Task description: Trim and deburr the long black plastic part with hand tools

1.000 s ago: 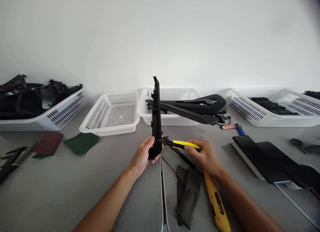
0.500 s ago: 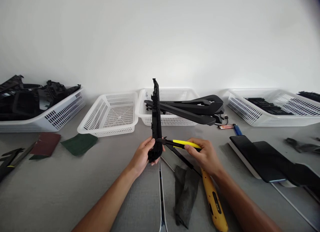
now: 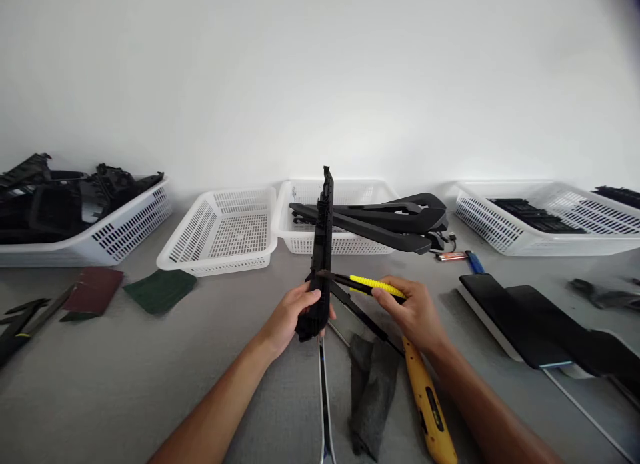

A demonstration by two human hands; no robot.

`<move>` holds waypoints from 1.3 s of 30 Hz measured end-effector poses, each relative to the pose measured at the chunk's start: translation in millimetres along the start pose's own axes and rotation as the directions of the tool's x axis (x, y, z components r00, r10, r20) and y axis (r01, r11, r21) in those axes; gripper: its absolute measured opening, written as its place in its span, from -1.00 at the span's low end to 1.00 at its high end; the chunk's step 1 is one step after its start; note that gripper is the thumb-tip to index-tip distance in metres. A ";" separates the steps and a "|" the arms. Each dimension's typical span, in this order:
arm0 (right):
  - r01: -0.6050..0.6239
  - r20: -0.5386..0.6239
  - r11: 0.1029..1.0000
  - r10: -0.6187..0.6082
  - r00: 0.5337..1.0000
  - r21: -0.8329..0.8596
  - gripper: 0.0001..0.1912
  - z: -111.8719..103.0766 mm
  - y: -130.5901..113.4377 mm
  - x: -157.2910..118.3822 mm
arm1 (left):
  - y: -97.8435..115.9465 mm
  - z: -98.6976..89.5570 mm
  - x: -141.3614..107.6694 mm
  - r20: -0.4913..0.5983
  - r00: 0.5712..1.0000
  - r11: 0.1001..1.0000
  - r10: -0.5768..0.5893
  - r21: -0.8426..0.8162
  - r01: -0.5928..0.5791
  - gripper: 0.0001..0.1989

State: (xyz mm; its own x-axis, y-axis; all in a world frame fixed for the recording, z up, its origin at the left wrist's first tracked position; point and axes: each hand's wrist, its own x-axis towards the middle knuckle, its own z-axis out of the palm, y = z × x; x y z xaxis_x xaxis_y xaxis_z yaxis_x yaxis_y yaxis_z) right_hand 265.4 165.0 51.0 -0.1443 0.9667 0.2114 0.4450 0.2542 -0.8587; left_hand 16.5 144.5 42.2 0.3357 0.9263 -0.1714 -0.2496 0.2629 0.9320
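My left hand (image 3: 290, 317) grips the lower end of a long black plastic trim part (image 3: 323, 244), thumb on its face. The part stands nearly upright above the table, ribs and clips along its edge. In my right hand (image 3: 413, 311) is a utility knife (image 3: 373, 284) with a black body and yellow ribbed grip. Its tip meets the trim part just above my left thumb; whether it cuts in cannot be made out. Below the right hand lies a yellow-handled tool (image 3: 430, 401) with a dark shaft, beside a crumpled dark grey cloth (image 3: 370, 397).
White plastic baskets stand along the wall: one with black parts (image 3: 125, 231), another basket (image 3: 220, 261), one under long dark trim pieces (image 3: 395, 221), and a right basket (image 3: 565, 241). Sandpaper sheets (image 3: 160, 291) lie left, a black phone (image 3: 510, 317) right.
The trim part has shifted right and slightly down, its top turned a little. The knife tip now touches it a bit higher along its length, relative to my left thumb.
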 end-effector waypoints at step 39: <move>0.038 -0.001 0.998 -0.038 0.999 -0.056 -0.52 1.7 1.9 0.9 | -0.7 0.6 -2.5 0.000 1.000 0.996 0.011 0.093 -0.011 -0.62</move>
State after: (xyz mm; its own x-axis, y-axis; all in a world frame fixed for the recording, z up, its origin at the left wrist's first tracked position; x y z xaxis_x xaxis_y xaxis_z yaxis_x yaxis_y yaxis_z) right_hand 264.6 166.2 48.7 -0.1606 0.9562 0.2447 0.4878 0.2924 -0.8225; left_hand 16.4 141.8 42.2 0.3327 0.9291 -0.1613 -0.1679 0.2267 0.9594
